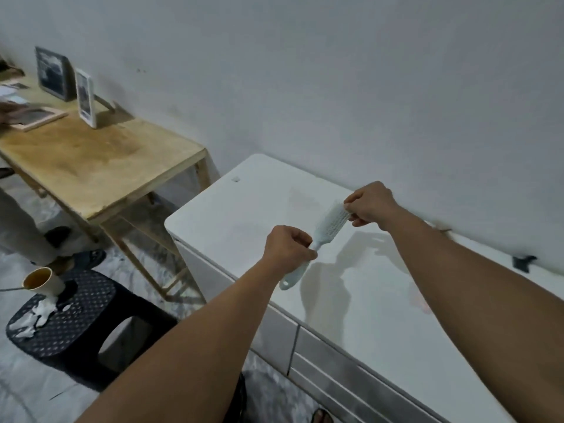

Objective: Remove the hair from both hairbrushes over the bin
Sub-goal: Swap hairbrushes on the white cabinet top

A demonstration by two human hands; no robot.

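Gripping hairbrush (pixel 319 239) handle w/ left hand (pixel 288 248) | right hand (pixel 370 206) pinching bristle end | above white counter (pixel 238 209)

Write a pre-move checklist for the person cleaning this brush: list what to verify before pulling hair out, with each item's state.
1. Left hand grips the brush handle: ok.
2. Right hand pinches at the bristle end: ok.
3. Brush held over a bin: not ok; it is above the white counter, no bin in view.
4. Hair visible in the bristles: cannot tell, too blurred.
5. Second brush within reach: cannot tell; none in view.
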